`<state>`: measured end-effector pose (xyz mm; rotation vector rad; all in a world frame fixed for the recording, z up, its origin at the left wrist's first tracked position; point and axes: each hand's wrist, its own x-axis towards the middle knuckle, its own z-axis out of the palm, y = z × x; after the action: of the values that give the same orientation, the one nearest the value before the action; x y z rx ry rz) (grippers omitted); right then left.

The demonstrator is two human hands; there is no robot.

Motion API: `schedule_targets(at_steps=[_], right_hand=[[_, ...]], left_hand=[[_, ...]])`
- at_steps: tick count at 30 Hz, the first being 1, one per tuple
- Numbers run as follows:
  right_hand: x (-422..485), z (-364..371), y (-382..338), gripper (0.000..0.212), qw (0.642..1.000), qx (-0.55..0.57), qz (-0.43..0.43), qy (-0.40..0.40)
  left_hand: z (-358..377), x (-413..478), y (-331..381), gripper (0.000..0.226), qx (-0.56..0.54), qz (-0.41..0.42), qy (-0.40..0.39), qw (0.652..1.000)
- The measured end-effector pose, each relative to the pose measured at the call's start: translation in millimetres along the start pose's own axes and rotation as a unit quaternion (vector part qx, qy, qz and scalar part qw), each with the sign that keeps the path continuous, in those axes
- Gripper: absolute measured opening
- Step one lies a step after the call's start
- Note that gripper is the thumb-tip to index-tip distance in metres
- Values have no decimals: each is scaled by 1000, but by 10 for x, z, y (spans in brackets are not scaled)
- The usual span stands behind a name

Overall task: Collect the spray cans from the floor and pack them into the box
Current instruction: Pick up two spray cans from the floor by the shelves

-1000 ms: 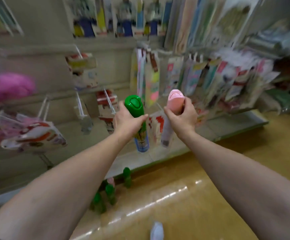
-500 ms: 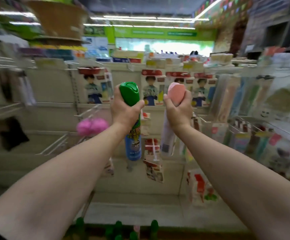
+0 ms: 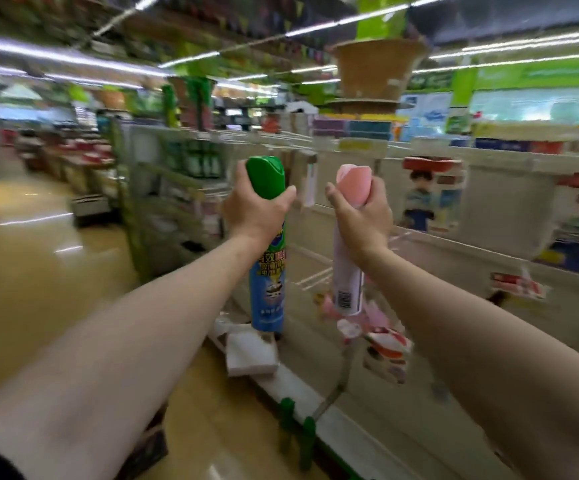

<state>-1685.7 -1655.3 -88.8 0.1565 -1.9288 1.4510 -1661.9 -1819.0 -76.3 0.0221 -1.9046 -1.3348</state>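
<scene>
Carried two spray cans upright down a shop aisle, one in each hand.

Clamped the left hand round the neck of a green-capped can and the right hand round a pink-capped can, side by side, not touching. Judged this the carry step, with packing next. Saw no box for certain, so had to locate it, then lower each can in. Spotted more green-capped cans on the floor against the shelf base. Had shelving and hanging packets close on the right, open room to the left.
</scene>
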Motion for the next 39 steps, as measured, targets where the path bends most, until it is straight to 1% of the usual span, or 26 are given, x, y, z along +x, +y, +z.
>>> schedule_targets(at_steps=[4, 7, 8, 11, 14, 16, 20, 24, 29, 34, 39], right_hand=[[-33, 1009, -222, 49, 997, 53, -10, -57], [-91, 1682, -383, 47, 992, 90, -10, -91], [-117, 1892, -432, 47, 989, 103, -8, -102], [-194, 2494, -577, 49, 982, 133, 1, -132], [-254, 2999, -680, 48, 974, 146, -5, -171], [-262, 3298, -732, 49, 968, 154, -10, -200], [-232, 3909, -733, 51, 952, 188, -16, -241], [-157, 4551, -611, 57, 936, 206, -25, -284], [-72, 5214, -422, 54, 915, 212, -37, -340], [-112, 5808, -239, 57, 894, 220, -16, -390], [-243, 6424, -41, 54, 885, 198, -9, -420]], left_hand=[[-624, 513, -405, 64, 49, 3, 60, 997], [-1059, 827, -661, 74, 88, 2, 102, 991], [-1207, 912, -740, 74, 99, 2, 114, 988], [-1619, 1145, -993, 63, 126, -9, 146, 981], [-1966, 1341, -1242, 64, 151, -18, 174, 973], [-2149, 1455, -1381, 60, 172, -27, 189, 966], [-2396, 1724, -1725, 59, 208, -41, 220, 952], [-2558, 2007, -2155, 69, 216, -55, 252, 942], [-2670, 2266, -2625, 67, 249, -87, 294, 919], [-2748, 2471, -3063, 60, 280, -104, 321, 899], [-2877, 2700, -3551, 72, 291, -137, 327, 889]])
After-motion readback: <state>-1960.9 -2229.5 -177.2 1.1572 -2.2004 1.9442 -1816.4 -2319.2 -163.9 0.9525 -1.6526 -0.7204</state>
